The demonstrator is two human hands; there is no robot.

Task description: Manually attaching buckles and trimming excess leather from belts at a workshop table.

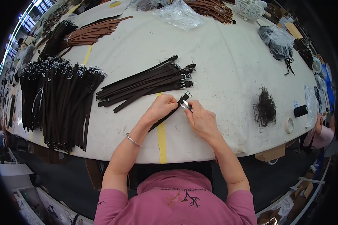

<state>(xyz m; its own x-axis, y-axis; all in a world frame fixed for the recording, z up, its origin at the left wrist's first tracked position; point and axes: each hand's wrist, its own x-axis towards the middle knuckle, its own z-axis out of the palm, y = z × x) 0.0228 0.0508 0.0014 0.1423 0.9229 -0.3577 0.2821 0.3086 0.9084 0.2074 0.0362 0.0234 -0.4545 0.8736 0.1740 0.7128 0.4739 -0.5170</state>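
A dark brown belt point(182, 99) with a silver buckle slants across the table in front of me. My left hand point(162, 107) pinches it just below the buckle, and its lower end runs down past my wrist. Closed around small metal thread snips point(185, 104), my right hand point(202, 120) brings their blades against the belt by the buckle. Beyond my hands lies a loose stack of similar dark belts point(142, 80), buckles to the right. A large heap of dark buckled belts point(65, 105) covers the table's left side.
To the right lie a clump of dark thread scraps point(264, 108), a black thread spool point(300, 110) and a tape roll point(289, 125). Brown straps point(95, 33), clear plastic point(180, 15) and a white fan point(250, 9) are farther back. Another person's arm point(319, 125) shows at the right edge.
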